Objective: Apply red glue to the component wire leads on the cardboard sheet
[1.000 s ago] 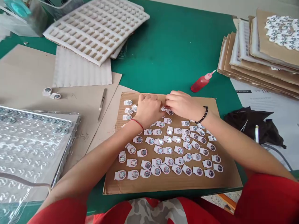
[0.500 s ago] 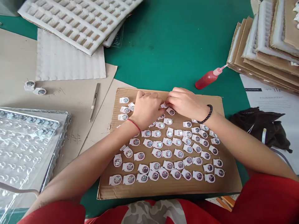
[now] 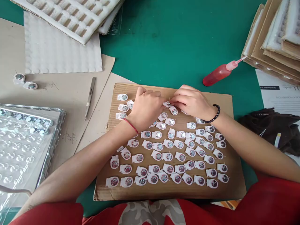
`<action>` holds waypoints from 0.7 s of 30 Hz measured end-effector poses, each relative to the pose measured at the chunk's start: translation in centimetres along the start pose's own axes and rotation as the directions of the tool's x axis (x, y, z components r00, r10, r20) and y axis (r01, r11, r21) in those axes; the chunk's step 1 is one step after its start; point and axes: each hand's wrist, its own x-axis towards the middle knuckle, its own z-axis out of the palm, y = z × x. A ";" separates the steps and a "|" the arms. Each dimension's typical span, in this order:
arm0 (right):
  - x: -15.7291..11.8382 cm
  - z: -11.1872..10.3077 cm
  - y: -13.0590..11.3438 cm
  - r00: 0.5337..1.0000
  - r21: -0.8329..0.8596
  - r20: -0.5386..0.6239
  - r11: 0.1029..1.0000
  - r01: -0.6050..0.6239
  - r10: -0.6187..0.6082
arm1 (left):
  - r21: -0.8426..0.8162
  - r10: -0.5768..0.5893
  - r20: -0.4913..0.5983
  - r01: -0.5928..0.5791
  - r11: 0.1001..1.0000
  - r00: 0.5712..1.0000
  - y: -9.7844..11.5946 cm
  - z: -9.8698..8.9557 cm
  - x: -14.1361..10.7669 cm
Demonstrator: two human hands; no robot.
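My left hand (image 3: 148, 107), a red string round its wrist, is closed with fingers curled near the top of a cardboard sheet (image 3: 168, 192). My right hand (image 3: 193, 101), with a black bead bracelet (image 3: 216, 114), pinches with thumb and forefinger. Between the two sets of fingertips is a small round metal part with a white tab (image 3: 167, 104), tilted up a little from the cardboard. The left fingertips meet its tab side, partly hidden; the right ones are at its metal disc. Many similar parts, such as one disc with thin wires (image 3: 173, 110), lie in rough rows below the hands.
A red squeeze bottle (image 3: 217, 75) lies beyond my right hand. Cardboard and foam layers (image 3: 264, 34) are stacked at right, above a black cloth (image 3: 267, 128). To the left are a pen-like tool (image 3: 90, 98), a clear plastic tray (image 3: 21, 150) and a white foam grid (image 3: 77, 18).
The view has shifted slightly. My fingertips have drawn a little apart, and the part between them shows more clearly. Both hands stay over the upper cardboard.
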 end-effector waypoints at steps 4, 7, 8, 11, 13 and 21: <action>-0.1 0.1 -0.3 1.000 0.010 -0.010 1.000 -0.010 0.010 | 0.000 0.002 0.005 -0.002 1.000 1.000 0.0 0.0 0.0; -0.1 0.1 -0.3 1.000 0.015 -0.004 1.000 -0.013 0.013 | 0.002 0.001 0.008 -0.001 1.000 1.000 0.0 0.0 0.0; -0.1 0.0 -0.3 1.000 0.017 -0.002 1.000 -0.015 0.015 | 0.003 0.000 0.008 0.000 1.000 1.000 0.0 0.0 0.0; -0.1 0.0 -0.3 1.000 0.018 0.008 1.000 -0.022 0.022 | 0.001 0.009 0.006 -0.009 1.000 1.000 0.1 -0.3 -0.1; -0.1 0.0 -0.3 1.000 0.023 0.014 0.999 -0.027 0.027 | -0.001 0.018 0.006 -0.018 1.000 1.000 0.1 -0.4 -0.2; -0.4 0.4 -0.6 0.995 0.072 -0.003 0.992 -0.099 0.100 | 0.004 0.008 -0.004 -0.008 1.000 1.000 0.1 0.0 -0.1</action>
